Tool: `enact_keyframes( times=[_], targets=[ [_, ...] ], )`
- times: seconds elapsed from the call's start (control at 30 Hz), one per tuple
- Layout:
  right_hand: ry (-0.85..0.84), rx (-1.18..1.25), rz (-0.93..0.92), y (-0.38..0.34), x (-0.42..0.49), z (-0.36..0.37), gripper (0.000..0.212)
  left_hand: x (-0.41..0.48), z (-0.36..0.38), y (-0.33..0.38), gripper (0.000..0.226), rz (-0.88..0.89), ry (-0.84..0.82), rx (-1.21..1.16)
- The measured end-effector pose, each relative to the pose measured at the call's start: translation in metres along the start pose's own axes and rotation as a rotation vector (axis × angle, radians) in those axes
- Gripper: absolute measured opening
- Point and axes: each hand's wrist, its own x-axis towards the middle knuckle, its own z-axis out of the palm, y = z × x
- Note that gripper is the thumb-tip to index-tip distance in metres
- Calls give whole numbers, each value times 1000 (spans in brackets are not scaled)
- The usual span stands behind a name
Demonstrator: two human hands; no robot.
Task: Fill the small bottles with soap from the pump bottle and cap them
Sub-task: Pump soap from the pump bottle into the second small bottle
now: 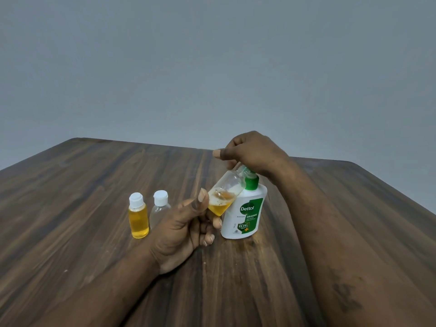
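Nearest, the left hand (186, 223) grips a small clear plastic bottle (224, 194), uncapped and tilted, with amber soap pooled in its lower end and its mouth at the green spout of the white pump bottle (245, 213) standing on the dark wooden bench (94, 185). The right hand (252, 152) curls over the pump head. To the left stand a capped soap-filled small bottle (138, 218) and, just beside it, a capped empty small bottle (160, 206).

A plain grey-blue wall (212, 62) fills the upper half of the frame, evenly and softly lit. Below it a dark wood-grain table (94, 185) spans the lower half, its rounded far corners visible.
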Motion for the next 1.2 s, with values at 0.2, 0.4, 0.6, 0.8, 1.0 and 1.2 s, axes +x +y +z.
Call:
enact_keyframes(
  times=[0.2, 0.4, 0.6, 0.8, 1.0, 1.2],
  targets=[
    [-107, 54, 73, 7, 3, 3, 33, 0, 0, -1, 53, -8, 5, -3],
    [44, 38, -34, -2, -4, -4, 39, 0, 1, 0, 52, 2, -11, 1],
    [-91, 60, 59, 4, 0, 2, 34, 1, -1, -2, 53, -7, 3, 6],
    [-90, 87, 47, 6, 2, 1, 35, 2, -1, -1, 56, -3, 10, 9],
    [56, 35, -43, -2, -1, -2, 37, 1, -1, 0, 54, 12, -12, 11],
    [-141, 95, 109, 8, 1, 3, 34, 1, -2, -2, 54, -3, 20, 13]
  ],
)
